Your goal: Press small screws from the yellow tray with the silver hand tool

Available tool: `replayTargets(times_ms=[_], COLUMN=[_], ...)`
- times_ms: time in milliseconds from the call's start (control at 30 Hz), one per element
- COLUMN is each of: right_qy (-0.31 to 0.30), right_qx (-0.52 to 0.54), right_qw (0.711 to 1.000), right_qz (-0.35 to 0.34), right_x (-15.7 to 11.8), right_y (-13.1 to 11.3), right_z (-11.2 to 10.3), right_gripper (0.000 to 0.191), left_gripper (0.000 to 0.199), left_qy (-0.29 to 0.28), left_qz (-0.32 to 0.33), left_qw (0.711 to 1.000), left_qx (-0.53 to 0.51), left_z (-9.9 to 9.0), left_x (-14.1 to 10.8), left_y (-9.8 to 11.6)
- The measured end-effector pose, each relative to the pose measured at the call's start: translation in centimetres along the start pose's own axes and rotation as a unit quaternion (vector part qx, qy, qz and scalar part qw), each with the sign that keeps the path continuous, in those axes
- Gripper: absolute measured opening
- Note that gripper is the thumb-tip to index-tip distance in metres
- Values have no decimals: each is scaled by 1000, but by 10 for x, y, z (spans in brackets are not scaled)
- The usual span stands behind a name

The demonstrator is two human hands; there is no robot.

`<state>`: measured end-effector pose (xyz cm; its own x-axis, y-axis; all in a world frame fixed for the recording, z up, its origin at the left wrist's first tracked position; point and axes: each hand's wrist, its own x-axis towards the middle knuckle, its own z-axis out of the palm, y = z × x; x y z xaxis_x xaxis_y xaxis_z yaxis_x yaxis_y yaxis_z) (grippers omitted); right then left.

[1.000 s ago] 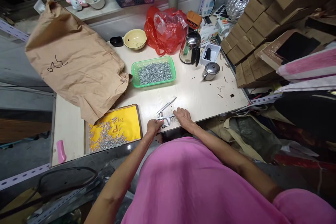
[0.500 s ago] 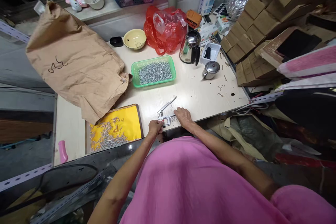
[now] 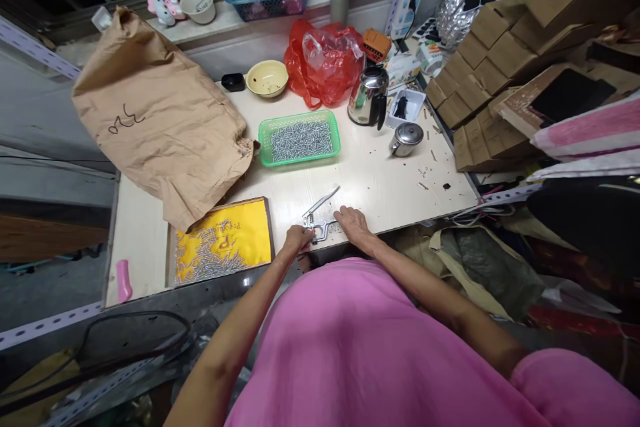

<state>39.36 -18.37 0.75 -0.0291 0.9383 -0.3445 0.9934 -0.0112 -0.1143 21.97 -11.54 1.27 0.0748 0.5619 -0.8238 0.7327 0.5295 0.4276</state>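
Note:
A small silver metal fixture with a raised lever sits at the table's front edge, between my hands. My left hand is closed in a pinch at its left end, beside a small red part; whatever the fingertips hold is too small to make out. On the other side my right hand has its fingers curled at the end of a thin bar reaching from the fixture. Left of my left hand, small silver pins lie scattered on a yellow-bottomed tray. Beyond the fixture, a green basket holds many similar pins.
A large brown paper sack leans over the left side. Behind the basket are a cream bowl, a red plastic bag, a steel kettle and a lidded metal cup. Cardboard boxes are stacked right; a pink handle lies left.
The camera view has shifted slightly, so the table items appear a little farther right. Both hands stay at the fixture in nearly the same pose.

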Motion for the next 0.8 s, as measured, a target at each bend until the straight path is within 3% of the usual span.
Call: replayTargets(times_ms=[333, 533, 633, 800], right_qy=[-11, 35, 11, 1], right_qx=[21, 24, 8, -6], right_qw=[1000, 994, 989, 986], right_qz=[-10, -101, -148, -167], right_x=[2, 28, 43, 51], right_y=[4, 16, 21, 22], right_z=[-6, -18, -22, -25], right_gripper=[23, 92, 97, 93], left_gripper=[28, 27, 23, 20], left_qy=[-9, -16, -18, -19], left_qz=[-14, -9, -16, -29], left_qw=[1000, 1000, 1000, 999], left_qx=[-8, 8, 1, -29], left_z=[1, 1, 2, 4], left_x=[3, 6, 8, 10], left_y=[-5, -7, -9, -12])
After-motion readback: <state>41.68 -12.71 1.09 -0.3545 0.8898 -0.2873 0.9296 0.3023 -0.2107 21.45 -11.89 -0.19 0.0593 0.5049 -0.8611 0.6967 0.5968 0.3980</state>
